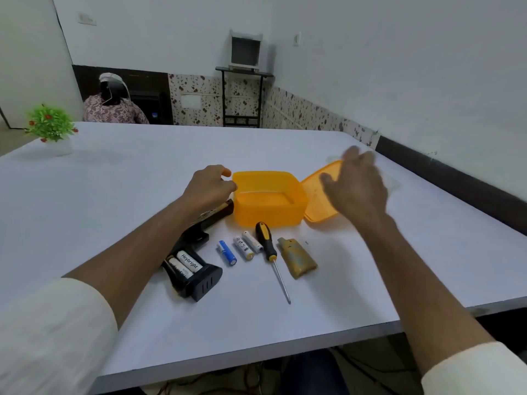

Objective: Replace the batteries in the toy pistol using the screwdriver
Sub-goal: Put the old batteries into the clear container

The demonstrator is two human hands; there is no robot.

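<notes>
A wide white tabletop (114, 201) fills the room in front of me, and everything on it groups around an open yellow box (268, 199) set near its middle. Beyond the far edge, well behind the box, a person in a patterned top (112, 109) sits facing away, and a small green potted plant (51, 125) stands at the far left corner of the tabletop. The box's yellow lid (315, 203) lies tilted against the right side of the box. The right hand (356, 186) hovers over that lid with fingers spread apart and loose, gripping nothing; it is blurred. The left hand (209, 186) sits just left of the box, fingers curled toward the rim; whether they actually pinch the rim I cannot tell. Under that left forearm, left of the box and stretching toward the near edge, lies the black toy pistol (196, 269), its grip compartment open with two white batteries (185, 266) seated inside. In front of the box the screwdriver (271, 255) lies on the tabletop, black-and-yellow handle nearest the box, shaft pointing to the near edge. Right of it rests the tan battery cover (298, 258). Left of the screwdriver lie two loose white batteries (248, 245) side by side, then a blue battery (227, 252), between the box and the pistol grip.
</notes>
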